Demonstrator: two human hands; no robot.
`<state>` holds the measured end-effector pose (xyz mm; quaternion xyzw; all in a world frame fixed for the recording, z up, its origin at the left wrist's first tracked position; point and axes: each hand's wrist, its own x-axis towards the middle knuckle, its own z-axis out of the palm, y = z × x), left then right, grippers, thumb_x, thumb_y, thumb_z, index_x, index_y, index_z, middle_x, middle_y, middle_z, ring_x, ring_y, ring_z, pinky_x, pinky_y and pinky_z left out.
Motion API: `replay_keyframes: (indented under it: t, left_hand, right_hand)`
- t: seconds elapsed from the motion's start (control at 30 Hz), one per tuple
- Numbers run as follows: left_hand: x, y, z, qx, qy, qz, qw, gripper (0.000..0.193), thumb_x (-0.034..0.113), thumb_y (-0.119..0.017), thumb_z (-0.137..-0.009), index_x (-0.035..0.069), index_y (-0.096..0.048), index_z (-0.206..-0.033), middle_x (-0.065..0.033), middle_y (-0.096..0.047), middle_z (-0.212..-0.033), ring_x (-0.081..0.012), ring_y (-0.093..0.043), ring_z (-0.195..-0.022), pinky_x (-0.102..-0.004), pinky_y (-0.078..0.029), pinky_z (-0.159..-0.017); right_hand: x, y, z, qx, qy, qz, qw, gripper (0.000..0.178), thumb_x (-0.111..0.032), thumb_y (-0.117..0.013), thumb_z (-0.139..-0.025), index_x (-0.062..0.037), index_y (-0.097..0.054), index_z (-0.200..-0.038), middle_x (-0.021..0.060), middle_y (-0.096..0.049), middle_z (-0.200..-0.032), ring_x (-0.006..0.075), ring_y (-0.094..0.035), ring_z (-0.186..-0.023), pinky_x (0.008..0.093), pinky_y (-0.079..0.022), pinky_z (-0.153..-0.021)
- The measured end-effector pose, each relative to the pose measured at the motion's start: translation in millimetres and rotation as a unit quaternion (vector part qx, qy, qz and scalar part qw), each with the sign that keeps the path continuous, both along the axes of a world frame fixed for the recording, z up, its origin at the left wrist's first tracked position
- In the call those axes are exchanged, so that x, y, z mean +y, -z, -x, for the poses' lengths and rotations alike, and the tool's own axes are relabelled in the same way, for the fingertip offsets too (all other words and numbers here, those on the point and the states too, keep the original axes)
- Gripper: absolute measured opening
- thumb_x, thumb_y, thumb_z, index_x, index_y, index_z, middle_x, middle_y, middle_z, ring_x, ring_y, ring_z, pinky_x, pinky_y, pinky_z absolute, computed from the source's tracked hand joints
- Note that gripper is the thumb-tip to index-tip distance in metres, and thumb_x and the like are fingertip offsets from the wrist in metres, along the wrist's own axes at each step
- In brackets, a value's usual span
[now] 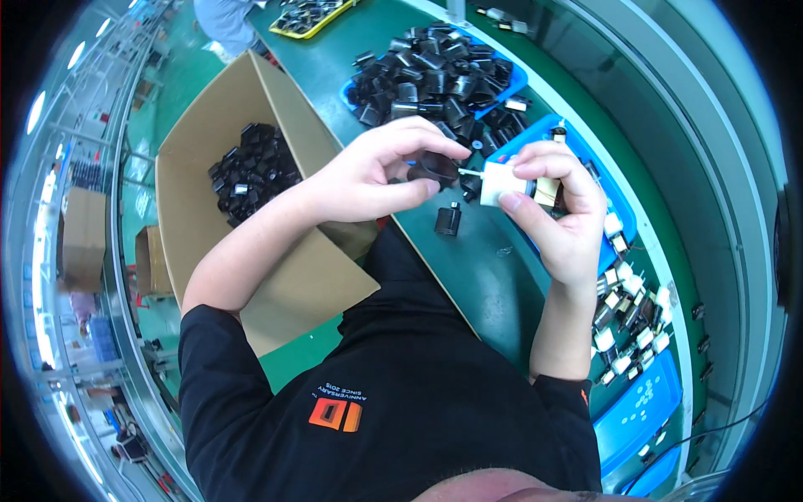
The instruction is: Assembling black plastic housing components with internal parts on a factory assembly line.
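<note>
My left hand [381, 167] is closed round a glossy black plastic housing [433, 170], gripping it between thumb and fingers. My right hand [559, 197] pinches a white block-shaped part [500, 184] with a thin pale pin pointing left. The pin's tip meets or nearly meets the right end of the black housing; I cannot tell whether it is inside. Both parts are held above the green bench [493, 268]. Just below them, a single black housing [447, 219] stands on the bench with its small stub upward.
A large open cardboard box [201, 184] with black housings stands left of the bench. Blue trays [523, 77] line the far side, one heaped with black housings [435, 71]. White-and-black parts [631, 322] lie at right, near a blue tray [640, 410] with small discs. A yellow tray [314, 32] sits farther back.
</note>
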<state>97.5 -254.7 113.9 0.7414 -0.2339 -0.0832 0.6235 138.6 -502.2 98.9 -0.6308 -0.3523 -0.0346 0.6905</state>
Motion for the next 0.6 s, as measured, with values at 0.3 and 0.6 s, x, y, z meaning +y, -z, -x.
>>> replay_keyframes:
  t: [0.3, 0.6]
  left_hand:
    - [-13, 17, -11, 0.063, -0.008, 0.012, 0.998, 0.045, 0.000, -0.068, -0.086, 0.000, -0.055, -0.129, -0.0087, -0.061, -0.120, -0.0129, -0.058, -0.107, -0.0281, -0.048, -0.094]
    - [-16, 37, -16, 0.053, -0.074, 0.087, 0.992, 0.040, 0.010, -0.067, -0.090, 0.002, -0.058, -0.128, -0.0032, -0.065, -0.108, -0.0057, -0.060, -0.093, -0.0214, -0.051, -0.079]
  right_hand:
    - [-3, 7, -5, 0.018, 0.020, 0.086, 0.996, 0.021, -0.004, -0.074, -0.075, -0.0036, -0.065, -0.093, 0.0057, -0.060, -0.099, 0.0146, -0.059, -0.091, 0.0269, -0.047, -0.080]
    - [18, 28, -9, 0.127, 0.013, 0.009, 0.992, 0.020, -0.001, -0.071, -0.078, -0.0027, -0.062, -0.096, 0.0047, -0.060, -0.099, 0.0101, -0.059, -0.087, 0.0238, -0.048, -0.074]
